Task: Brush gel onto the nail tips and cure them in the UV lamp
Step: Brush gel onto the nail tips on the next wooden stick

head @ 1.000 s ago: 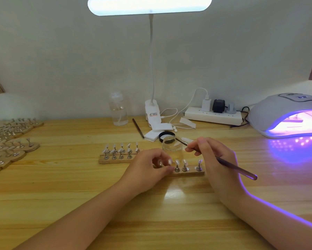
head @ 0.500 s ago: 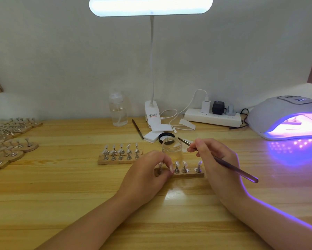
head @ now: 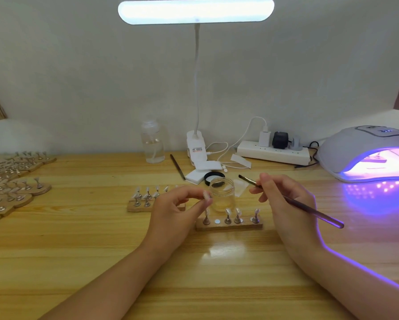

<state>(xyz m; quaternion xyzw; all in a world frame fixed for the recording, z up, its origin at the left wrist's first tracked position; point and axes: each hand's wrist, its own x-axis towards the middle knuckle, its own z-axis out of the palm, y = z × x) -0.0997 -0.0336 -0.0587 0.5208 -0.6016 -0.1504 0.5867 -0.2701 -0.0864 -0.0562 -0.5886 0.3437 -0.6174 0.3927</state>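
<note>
Left hand raised just above the near wooden stand, thumb and forefinger pinching one small nail tip on its holder, lifted off the stand; a bare round magnet spot shows where it likely belongs, between the first and second of the four holders standing there. Right hand grips the brush pen-style, fingers curled round the handle, bristle end pointing toward the far edge of the table, beside the open gel jar. Jar stands just behind the stand; its black lid lies farther back. UV lamp glows at the right edge, well apart from the hands, with what looks like another stand inside. A second stand with more tips sits left of centre, partly hidden by the left hand. Risks, as judged: the pinched holder is tiny and could slip or twist once the brush presses on it; gel could smear onto the fingertips holding it. The jar is close to both hands, so a knuckle could tip it and spill gel over the stand. Whether the bristles carry gel cannot be told; an overloaded brush could drip on the table. Lamp light spilling across the table might begin setting gel in the open jar.
</note>
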